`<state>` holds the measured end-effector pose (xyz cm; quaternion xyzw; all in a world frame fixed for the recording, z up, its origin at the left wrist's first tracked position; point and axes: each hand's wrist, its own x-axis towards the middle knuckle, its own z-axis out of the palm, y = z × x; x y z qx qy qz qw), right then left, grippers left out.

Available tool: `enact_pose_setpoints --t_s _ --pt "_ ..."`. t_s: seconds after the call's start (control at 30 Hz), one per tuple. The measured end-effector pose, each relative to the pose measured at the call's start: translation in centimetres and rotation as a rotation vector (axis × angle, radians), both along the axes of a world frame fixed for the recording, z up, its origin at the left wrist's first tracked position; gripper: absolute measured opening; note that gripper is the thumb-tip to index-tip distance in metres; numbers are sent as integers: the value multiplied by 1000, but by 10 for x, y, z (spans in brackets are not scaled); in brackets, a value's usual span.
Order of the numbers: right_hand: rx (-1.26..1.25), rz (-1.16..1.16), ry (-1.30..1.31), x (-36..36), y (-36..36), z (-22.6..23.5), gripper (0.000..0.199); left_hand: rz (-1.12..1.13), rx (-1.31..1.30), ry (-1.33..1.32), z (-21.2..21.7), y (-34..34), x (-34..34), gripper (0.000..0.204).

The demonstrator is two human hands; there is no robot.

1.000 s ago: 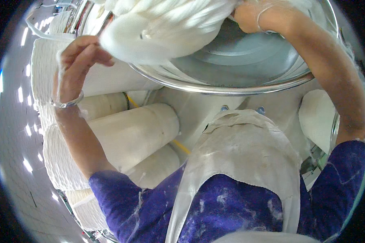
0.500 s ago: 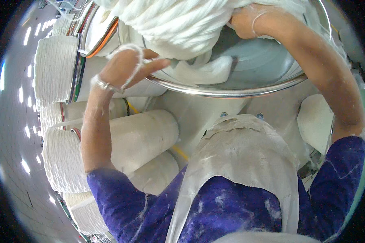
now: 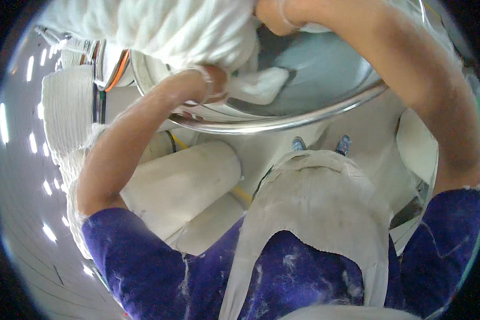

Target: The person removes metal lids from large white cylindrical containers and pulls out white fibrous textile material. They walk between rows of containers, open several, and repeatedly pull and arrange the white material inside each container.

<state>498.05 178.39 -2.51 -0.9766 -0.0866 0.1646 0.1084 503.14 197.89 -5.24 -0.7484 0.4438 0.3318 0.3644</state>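
A big bundle of thick, soft white fibre sliver fills the upper left of the head view, over the mouth of a round can with a shiny metal rim. My right hand grips the bundle's right side, its fingertips buried in the fibre. Beneath the bundle's lower edge, just inside the rim, my left hand reaches in; its fingers are hidden. A loose flap of white sliver hangs inside the can beside my left hand.
More cans heaped with coiled white sliver stand at the left. Pale cylindrical cans are close by my left arm, and another pale can is at the right. My shoes show on the floor below the rim.
My left hand has gone from open beside the rim to under the bundle. The bundle and my right hand have shifted left in the view.
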Motion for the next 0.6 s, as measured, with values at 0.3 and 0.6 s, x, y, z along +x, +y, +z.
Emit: enact_pose_setpoints --t_s 0.3,0.6 --pt "27 3 15 9 10 1 29 978 -821 376 101 57 -5 34" --pt "-18 31 13 2 14 3 30 943 -1014 833 164 86 -88 25"
